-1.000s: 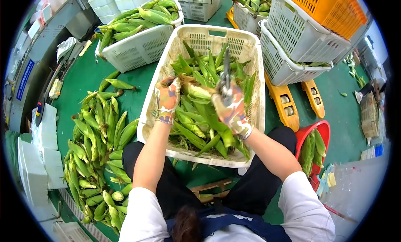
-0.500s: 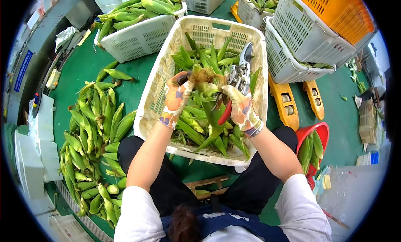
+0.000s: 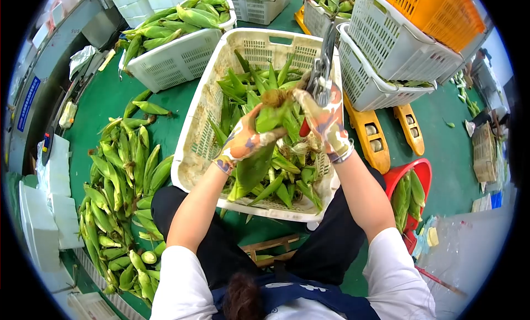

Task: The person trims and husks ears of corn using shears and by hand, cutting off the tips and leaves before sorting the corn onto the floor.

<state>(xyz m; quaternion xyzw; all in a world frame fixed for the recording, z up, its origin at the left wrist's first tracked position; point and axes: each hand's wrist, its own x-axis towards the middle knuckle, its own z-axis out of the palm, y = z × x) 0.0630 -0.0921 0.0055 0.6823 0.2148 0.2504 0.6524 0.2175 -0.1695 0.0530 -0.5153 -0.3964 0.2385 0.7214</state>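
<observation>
My left hand [image 3: 245, 139], in a patterned glove, is closed around the upper part of an ear of corn [image 3: 253, 168] in its green husk. Brown silk tops the ear, and its lower end slants down to the left. My right hand [image 3: 324, 124], gloved alike, grips a pair of pruning shears [image 3: 320, 72], blades pointing up and away; a bit of red handle shows below the fingers. Its fingertips are close to the ear's silk end; whether they pinch husk I cannot tell. Beneath both hands a white plastic crate [image 3: 185, 154] holds loose green husk leaves.
Unhusked corn [image 3: 118, 176] lies heaped on the green floor at left. A crate of corn [image 3: 179, 60] stands beyond it. Stacked crates [image 3: 386, 41] and a yellow pallet jack [image 3: 367, 135] are at right, near a red bucket [image 3: 424, 174] with corn. A wooden stool [image 3: 270, 248] is below me.
My left hand has moved from the silk tip down around the ear's body. The ear now slants left. The shears have swung more upright, and the view has shifted slightly.
</observation>
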